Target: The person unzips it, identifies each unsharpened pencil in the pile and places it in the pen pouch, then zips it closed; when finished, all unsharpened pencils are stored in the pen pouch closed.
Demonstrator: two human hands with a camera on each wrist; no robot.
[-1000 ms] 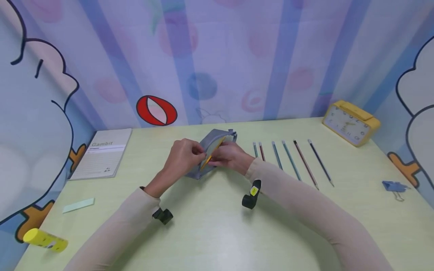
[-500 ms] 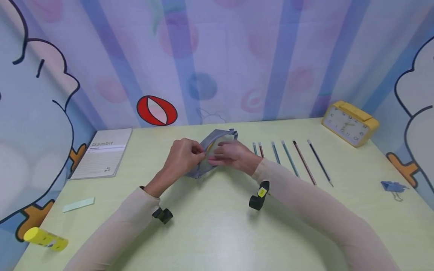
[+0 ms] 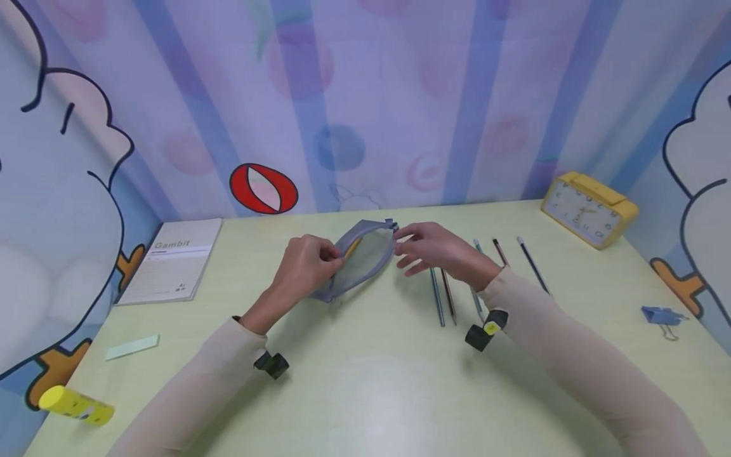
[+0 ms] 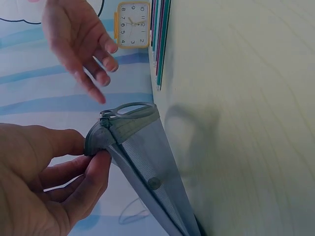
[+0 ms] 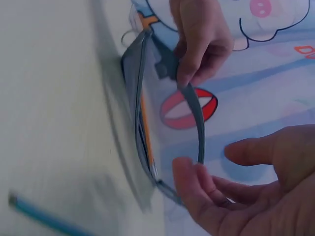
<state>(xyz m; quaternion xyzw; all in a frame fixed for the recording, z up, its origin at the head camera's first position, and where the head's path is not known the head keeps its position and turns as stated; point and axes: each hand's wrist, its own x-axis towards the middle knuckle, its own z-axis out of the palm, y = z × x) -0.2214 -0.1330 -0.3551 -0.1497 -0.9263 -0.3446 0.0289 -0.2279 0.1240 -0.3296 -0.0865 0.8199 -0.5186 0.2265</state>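
A grey mesh pencil case (image 3: 368, 259) lies mid-table with its zip mouth open. My left hand (image 3: 337, 256) pinches the near rim of that mouth; in the left wrist view the thumb and fingers (image 4: 96, 157) clamp the case's grey edge (image 4: 133, 125). An orange pencil (image 3: 352, 247) lies inside the case (image 5: 147, 123), seen through the mesh as an orange pencil (image 5: 145, 128). My right hand (image 3: 408, 251) hovers just right of the case, fingers relaxed and holding nothing. Several pencils (image 3: 438, 297) lie in a row under and beside it.
A Gambit notebook (image 3: 174, 260) lies at the back left and a yellow alarm clock (image 3: 588, 208) at the back right. A blue binder clip (image 3: 662, 315) sits far right. A yellow glue stick (image 3: 74, 404) and a pale green strip (image 3: 132, 346) lie front left.
My right hand has let go of the orange pencil and the case and moved right, over the pencil row. The pencil now lies inside the case. The left hand keeps its pinch.
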